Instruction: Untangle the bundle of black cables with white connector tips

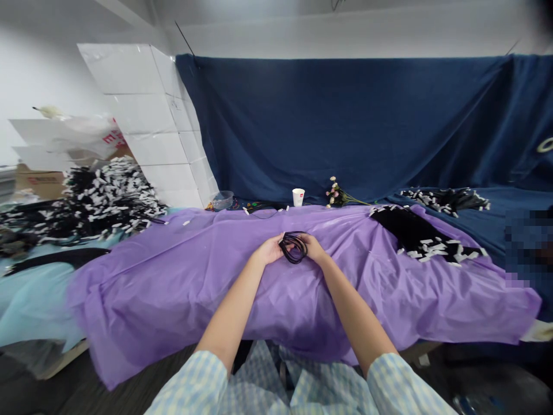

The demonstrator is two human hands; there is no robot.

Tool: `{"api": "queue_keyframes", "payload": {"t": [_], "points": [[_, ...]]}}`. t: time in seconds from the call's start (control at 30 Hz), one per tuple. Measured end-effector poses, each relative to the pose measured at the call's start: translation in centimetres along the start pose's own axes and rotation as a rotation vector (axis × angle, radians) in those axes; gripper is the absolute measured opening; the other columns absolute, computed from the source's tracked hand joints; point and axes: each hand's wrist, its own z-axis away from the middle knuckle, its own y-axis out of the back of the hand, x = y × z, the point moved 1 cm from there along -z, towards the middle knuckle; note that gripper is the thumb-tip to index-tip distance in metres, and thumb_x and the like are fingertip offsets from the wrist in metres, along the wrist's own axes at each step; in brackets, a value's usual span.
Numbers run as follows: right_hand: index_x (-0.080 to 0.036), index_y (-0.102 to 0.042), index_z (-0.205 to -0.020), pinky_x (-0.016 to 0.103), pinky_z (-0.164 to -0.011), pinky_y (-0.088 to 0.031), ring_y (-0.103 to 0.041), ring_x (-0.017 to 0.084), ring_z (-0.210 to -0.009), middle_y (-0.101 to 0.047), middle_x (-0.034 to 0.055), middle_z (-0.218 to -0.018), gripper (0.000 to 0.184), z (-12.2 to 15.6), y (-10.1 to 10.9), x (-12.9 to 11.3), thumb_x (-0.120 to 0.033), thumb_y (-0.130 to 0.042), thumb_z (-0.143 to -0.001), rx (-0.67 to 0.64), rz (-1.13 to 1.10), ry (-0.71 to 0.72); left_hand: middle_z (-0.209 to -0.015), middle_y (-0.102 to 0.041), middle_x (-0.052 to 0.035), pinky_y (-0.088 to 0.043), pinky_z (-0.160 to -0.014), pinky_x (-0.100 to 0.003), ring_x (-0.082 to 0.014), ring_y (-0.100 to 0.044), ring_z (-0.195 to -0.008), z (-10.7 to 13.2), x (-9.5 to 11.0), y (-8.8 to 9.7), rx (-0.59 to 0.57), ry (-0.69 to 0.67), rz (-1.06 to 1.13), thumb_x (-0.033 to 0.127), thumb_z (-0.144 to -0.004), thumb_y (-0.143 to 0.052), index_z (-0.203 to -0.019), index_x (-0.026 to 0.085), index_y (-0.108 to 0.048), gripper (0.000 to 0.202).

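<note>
I saw both hands, left and right, gripping a coiled black cable mid-cloth, long axis roughly left-right. Cup and flowers sat beyond; nothing stood between.

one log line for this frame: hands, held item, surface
left hand: holds coiled black cable | right hand: holds same coil | surface: purple cloth | behind: white paper cup

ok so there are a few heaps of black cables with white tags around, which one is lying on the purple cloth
The small heap at the cloth's right end, right of both hands. The big pile sits far left off the cloth, and the third lies behind on blue fabric.
</note>
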Motion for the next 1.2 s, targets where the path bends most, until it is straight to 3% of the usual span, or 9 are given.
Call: {"api": "queue_keyframes", "payload": {"t": [0.17, 0.37, 0.63, 1.0, 1.2], "points": [[-0.012, -0.060, -0.107, 0.028, -0.068, -0.054, -0.061, 0.012, -0.076, -0.063, 0.0042, -0.094, 0.028, 0.3, 0.2, 0.0, -0.036, -0.055, -0.093, 0.011, -0.172, -0.133, -0.103, -0.064, -0.0080, -0.055, -0.074, -0.034, -0.0163, -0.063, -0.086, 0.3, 0.1, -0.5, 0.005, -0.021, 0.013, 0.031, -0.092, -0.056, -0.107, 0.011, -0.061, 0.026], [-0.013, -0.058, -0.112, 0.030, -0.070, -0.055, -0.062, 0.013, -0.080, -0.063, 0.0056, -0.099, 0.032, -0.3, 0.5, 0.0, -0.039, -0.053, -0.094, 0.066, -0.325, -0.260, -0.101, -0.064, -0.0078, -0.055, -0.074, -0.034, -0.0161, -0.063, -0.085, 0.6, 0.3, -0.9, 0.014, -0.030, 0.028, 0.032, -0.092, -0.056, -0.107, 0.011, -0.061, 0.026], [-0.013, -0.058, -0.113, 0.031, -0.072, -0.055, -0.062, 0.014, -0.082, -0.062, 0.0066, -0.101, 0.036, 0.1, 1.5, -0.5, -0.044, -0.050, -0.095, 0.134, -0.396, -0.294, -0.100, -0.065, -0.0076, -0.055, -0.075, -0.034, -0.0160, -0.064, -0.085, 0.7, 0.4, -0.8, 0.032, -0.039, 0.050, 0.032, -0.092, -0.055, -0.106, 0.011, -0.061, 0.026], [-0.013, -0.056, -0.115, 0.026, -0.063, -0.054, -0.060, 0.012, -0.076, -0.061, 0.0050, -0.098, 0.031, -0.3, 0.8, 0.9, -0.035, -0.055, -0.093, 0.458, -0.131, -0.223, -0.098, -0.064, -0.0070, -0.055, -0.070, -0.032, -0.0147, -0.063, -0.081, 0.5, 0.6, -0.6, 0.124, -0.098, 0.106, 0.033, -0.092, -0.055, -0.108, 0.012, -0.060, 0.027], [-0.013, -0.060, -0.106, 0.032, -0.075, -0.054, -0.061, 0.014, -0.086, -0.062, 0.0057, -0.102, 0.024, 0.2, 0.8, 0.7, -0.033, -0.057, -0.092, 0.427, 0.080, -0.107, -0.099, -0.064, -0.0072, -0.055, -0.071, -0.032, -0.0149, -0.063, -0.081, 0.5, 0.8, -0.6, 0.162, -0.133, 0.129, 0.034, -0.092, -0.055, -0.108, 0.012, -0.060, 0.028]]}}
